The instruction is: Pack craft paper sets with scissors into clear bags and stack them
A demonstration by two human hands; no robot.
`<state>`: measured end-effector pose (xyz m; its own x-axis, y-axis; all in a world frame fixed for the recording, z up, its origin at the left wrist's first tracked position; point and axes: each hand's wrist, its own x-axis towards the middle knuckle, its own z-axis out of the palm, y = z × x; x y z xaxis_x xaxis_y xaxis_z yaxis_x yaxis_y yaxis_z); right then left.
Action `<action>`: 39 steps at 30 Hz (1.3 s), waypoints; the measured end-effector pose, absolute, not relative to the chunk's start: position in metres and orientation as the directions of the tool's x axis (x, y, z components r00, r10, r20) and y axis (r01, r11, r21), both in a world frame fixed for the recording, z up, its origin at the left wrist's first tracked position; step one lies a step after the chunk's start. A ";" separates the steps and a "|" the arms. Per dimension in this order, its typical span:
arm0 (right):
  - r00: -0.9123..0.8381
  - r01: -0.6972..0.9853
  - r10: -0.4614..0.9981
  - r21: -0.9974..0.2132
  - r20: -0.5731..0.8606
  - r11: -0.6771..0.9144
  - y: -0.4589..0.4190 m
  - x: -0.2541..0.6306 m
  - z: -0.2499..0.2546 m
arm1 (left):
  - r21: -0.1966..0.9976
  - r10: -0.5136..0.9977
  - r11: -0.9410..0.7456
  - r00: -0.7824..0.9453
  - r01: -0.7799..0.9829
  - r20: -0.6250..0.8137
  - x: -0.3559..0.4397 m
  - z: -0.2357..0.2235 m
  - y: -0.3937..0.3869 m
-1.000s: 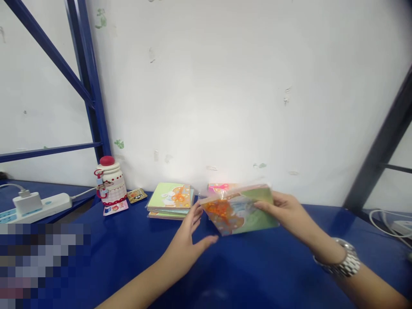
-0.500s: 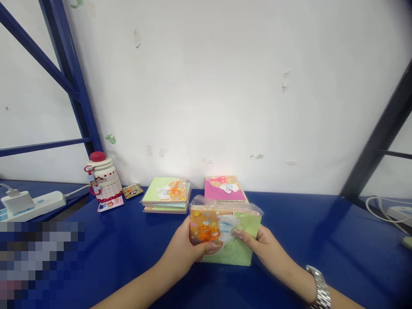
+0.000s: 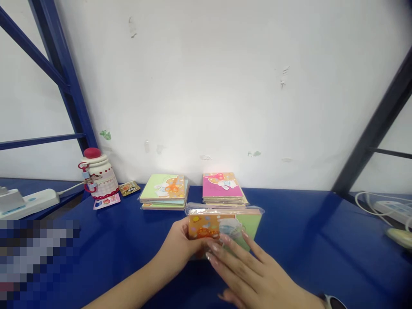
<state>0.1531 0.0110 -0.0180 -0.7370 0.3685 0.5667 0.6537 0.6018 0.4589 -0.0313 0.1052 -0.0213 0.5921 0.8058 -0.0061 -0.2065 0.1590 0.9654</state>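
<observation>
A clear-plastic-wrapped paper pack (image 3: 247, 223), orange and light green with a white figure and orange scissors on its front, stands tilted above the blue table. My left hand (image 3: 180, 246) grips its left side, thumb across the front. Over the lower right of the front lies my right hand (image 3: 247, 270), its fingers stretched out and apart, covering part of the picture. Behind it sit two stacks of similar packs: a green-topped stack (image 3: 154, 189) to the left and a magenta-topped stack (image 3: 220, 189) straight behind.
A white and red bottle (image 3: 101, 176) stands at the back left, beside a gold sachet (image 3: 129, 188) and a pink packet (image 3: 107, 201). A white power strip (image 3: 41, 201) lies at far left. Another white power strip (image 3: 392, 211) with cables is at the right. Blue frame posts (image 3: 69, 68) rise at the left.
My right hand has let go of the pack's right edge and moved across its front with fingers extended. The pack's top has tipped towards me. My left hand keeps its grip.
</observation>
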 end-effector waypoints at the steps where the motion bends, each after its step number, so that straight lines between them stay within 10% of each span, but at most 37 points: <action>1: -0.721 0.681 0.399 0.473 0.567 0.559 0.014 0.150 -0.018 | 0.963 0.798 0.156 0.603 -0.218 0.007 -0.032 -0.021 0.105; 11: -0.498 0.824 0.595 0.130 0.631 0.552 0.033 0.159 0.025 | 0.968 0.813 0.135 0.582 -0.211 0.014 -0.032 -0.015 0.099; 27: -0.268 0.872 0.954 -0.388 0.134 0.299 0.019 0.203 0.058 | 0.967 0.931 -0.115 0.315 -0.229 0.185 -0.045 0.006 0.110; 39: -0.400 0.903 0.903 -0.103 0.157 0.418 0.022 0.194 0.060 | 0.969 0.935 -0.101 0.312 -0.224 0.170 -0.047 0.010 0.113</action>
<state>0.1942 0.0215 0.0602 -0.4003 0.9028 0.1571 0.9025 0.4181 -0.1031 -0.0474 0.1128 0.0097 0.3122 0.9347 0.1696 -0.2241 -0.1010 0.9693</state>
